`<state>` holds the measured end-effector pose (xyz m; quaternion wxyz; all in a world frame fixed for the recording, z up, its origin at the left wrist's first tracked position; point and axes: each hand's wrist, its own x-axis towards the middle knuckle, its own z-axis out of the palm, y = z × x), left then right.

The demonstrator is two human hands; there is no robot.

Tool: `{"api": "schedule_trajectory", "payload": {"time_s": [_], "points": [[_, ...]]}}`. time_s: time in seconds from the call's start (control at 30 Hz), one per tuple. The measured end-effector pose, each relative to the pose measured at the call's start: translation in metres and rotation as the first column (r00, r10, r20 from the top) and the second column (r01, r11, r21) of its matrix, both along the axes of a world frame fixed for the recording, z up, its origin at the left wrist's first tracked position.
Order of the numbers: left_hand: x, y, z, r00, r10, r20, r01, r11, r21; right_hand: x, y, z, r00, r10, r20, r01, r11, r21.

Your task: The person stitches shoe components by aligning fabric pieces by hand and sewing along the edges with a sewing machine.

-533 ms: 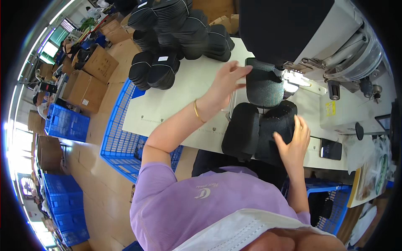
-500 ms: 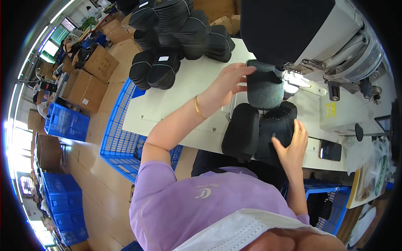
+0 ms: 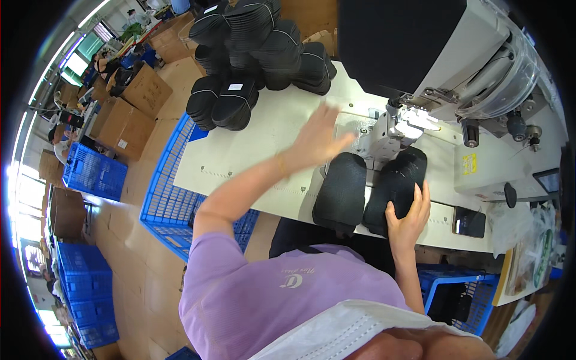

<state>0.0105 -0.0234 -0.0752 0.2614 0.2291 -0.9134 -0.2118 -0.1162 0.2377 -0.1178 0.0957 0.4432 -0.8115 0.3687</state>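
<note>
Two black pads lie on a white table; right hand presses one, left hand hovers empty, blue crates on the floor

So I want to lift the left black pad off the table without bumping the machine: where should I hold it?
Probably take the left black pad by its near end, which overhangs the table edge, coming from the person's side. A grip can close over and under that free end, well away from the sewing machine. The right hand rests on the right pad.

Your left hand is motion-blurred at twelve o'clock, and your right hand covers part of the black piece.
</note>
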Motion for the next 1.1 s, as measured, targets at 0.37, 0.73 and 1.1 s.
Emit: {"api": "schedule_trajectory", "payload": {"time_s": [0.37,0.73,1.1], "points": [[0.045,0.086,-0.017,0.999,-0.045,-0.028,0.041,0.991,-0.124,-0.014,0.0,-0.001,0.997,-0.018,-0.077,0.021,0.999,0.03],[0.031,0.084,-0.02,0.992,-0.114,-0.047,0.119,0.984,0.134,-0.004,-0.006,0.014,0.978,-0.067,-0.198,0.061,0.997,-0.038],[0.022,0.061,-0.029,0.986,-0.018,-0.164,0.136,0.652,0.746,-0.025,0.001,0.002,0.978,0.099,0.182,-0.019,0.918,-0.397]]}}
